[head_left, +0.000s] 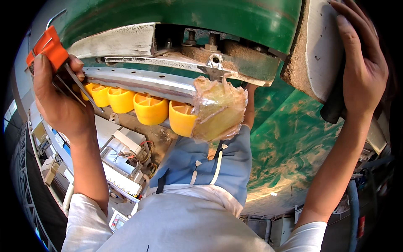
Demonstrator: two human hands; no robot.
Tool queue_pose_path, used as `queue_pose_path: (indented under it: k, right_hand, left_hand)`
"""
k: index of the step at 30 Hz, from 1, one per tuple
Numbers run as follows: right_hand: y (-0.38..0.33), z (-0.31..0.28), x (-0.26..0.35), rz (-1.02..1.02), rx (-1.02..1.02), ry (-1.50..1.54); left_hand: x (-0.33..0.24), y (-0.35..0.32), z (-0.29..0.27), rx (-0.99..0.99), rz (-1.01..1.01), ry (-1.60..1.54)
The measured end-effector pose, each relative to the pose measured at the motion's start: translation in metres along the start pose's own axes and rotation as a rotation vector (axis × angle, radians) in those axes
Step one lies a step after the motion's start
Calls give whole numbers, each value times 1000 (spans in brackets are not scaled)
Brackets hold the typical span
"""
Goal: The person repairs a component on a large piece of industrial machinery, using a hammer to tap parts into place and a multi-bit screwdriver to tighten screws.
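Note:
My left hand [63, 96], at the upper left, is closed around an orange hex key holder [49, 47]. Several metal keys stick out of it, one bent up at the top and others pointing down past my fingers. Just to the right of that hand runs a metal rail [138, 77] with a row of yellow rollers [151, 110] under it. Crumpled clear plastic wrap [219, 109] covers the rail's near right end. My right hand [363, 63] rests with fingers stretched along the edge of a pale, worn panel [325, 46], holding nothing visible.
A large green machine body [180, 12] spans the top, with bolts [213, 41] and a pale curved bracket [121, 41] below it. Scuffed green surface [294, 138] lies to the right. A black handle-like part [331, 110] juts out below the panel. Wired equipment [126, 147] stands lower left.

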State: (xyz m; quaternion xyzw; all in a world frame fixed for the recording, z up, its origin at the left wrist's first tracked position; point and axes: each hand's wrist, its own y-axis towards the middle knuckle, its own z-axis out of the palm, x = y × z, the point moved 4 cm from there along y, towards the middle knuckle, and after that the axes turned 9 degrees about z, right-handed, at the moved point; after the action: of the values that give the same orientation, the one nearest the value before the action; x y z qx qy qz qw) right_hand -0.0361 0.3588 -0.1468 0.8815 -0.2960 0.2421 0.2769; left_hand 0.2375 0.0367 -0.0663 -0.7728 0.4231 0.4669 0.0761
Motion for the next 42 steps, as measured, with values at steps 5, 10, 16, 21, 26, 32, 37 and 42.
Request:
queue_pose_path:
  k: [5, 10, 16, 21, 26, 32, 37, 42]
  right_hand:
    - [5, 4, 6, 2, 17, 5]
    - [9, 4, 11, 7, 47, -44]
    - [9, 4, 11, 11, 52, -58]
    - [11, 1, 10, 40, 87, -6]
    - [7, -5, 8, 32, 81, -43]
    - [3, -2, 5, 14, 37, -34]
    - [4, -6, 6, 50, 9, 0]
    - [6, -6, 14, 113, -11, 16]
  left_hand:
    - [-3, 2, -2, -34, -104, -64]
    - [0, 1, -4, -35, -87, -92]
    - [-2, 0, -2, 8, -45, -60]
    - [-3, -4, -3, 8, 114, 53]
    - [-4, -5, 0, 30, 118, 78]
    - [-6, -9, 3, 9, 43, 27]
    - [-14, -5, 8, 9, -90, -42]
    - [-18, -7, 11, -37, -103, -65]
